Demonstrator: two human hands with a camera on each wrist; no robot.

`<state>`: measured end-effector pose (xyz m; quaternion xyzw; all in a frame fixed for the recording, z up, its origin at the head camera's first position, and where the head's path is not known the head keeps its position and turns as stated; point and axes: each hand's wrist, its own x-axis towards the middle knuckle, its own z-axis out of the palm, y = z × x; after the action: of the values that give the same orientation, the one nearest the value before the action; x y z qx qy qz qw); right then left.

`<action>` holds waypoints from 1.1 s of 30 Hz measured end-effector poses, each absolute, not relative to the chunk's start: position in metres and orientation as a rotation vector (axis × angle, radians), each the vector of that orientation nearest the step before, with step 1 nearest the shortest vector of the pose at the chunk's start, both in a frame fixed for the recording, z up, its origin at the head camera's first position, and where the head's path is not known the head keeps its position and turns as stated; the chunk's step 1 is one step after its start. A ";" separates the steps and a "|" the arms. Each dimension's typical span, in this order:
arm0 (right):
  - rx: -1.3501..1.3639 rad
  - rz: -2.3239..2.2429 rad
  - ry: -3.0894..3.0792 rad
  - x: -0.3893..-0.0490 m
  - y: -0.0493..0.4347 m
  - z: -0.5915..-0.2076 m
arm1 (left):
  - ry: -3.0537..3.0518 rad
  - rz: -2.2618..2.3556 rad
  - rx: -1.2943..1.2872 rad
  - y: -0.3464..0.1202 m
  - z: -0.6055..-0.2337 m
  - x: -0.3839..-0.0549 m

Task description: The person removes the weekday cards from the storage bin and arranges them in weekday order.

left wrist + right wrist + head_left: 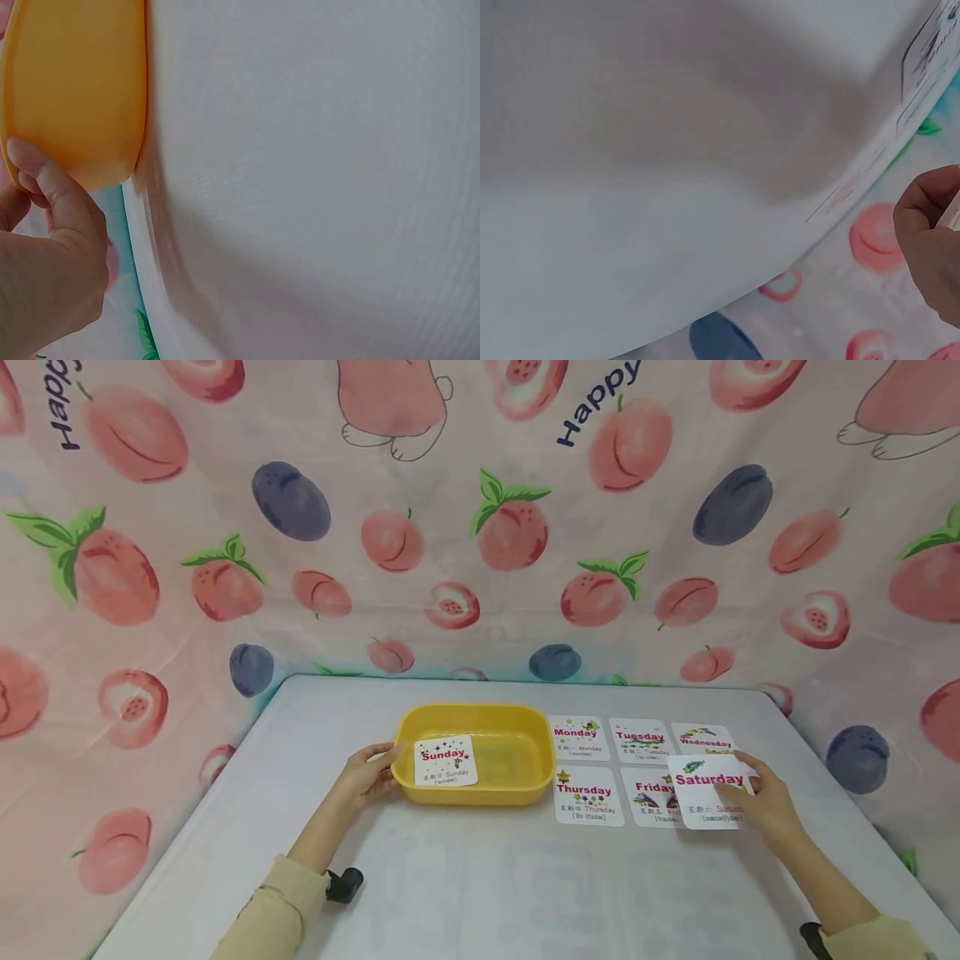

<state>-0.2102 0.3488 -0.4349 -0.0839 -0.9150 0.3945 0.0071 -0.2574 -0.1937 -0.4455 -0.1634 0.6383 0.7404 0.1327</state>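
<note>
At the left end of the yellow basin (517, 795), my left hand (367, 775) grips the rim; the left wrist view shows the thumb and fingers pinching the basin's edge (82, 82). A Sunday card (446, 762) leans inside the basin. My right hand (768, 802) pinches the Saturday card (705, 793) by its right side, and the card overlaps parts of the Friday card (651, 787) and Wednesday card (701, 737). In the right wrist view only part of the right hand (930, 247) shows, with a sliver of card in its fingers.
The Monday card (577, 739), Tuesday card (640, 743) and Thursday card (588, 797) lie face up right of the basin. Everything stands on a white-covered table (525, 893). A fruit-print cloth (450, 552) hangs behind and at both sides.
</note>
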 end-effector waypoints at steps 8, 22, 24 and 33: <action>-0.332 1.209 -2.931 -0.225 0.371 -0.439 | 1.850 2.152 -0.488 -0.195 -0.447 -0.257; -0.307 1.137 -3.139 -0.245 0.405 -0.456 | 1.829 2.171 -0.476 -0.194 -0.448 -0.256; -0.265 1.103 -3.172 -0.247 0.410 -0.462 | 1.832 2.168 -0.473 -0.194 -0.448 -0.256; -0.297 1.052 -3.225 -0.250 0.408 -0.470 | 1.834 2.167 -0.476 -0.195 -0.448 -0.257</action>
<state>-0.2497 0.4084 -0.4702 -0.0864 -0.9388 0.3063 -0.1316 -0.2574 -0.1947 -0.4481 -0.1638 0.6317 0.7463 0.1313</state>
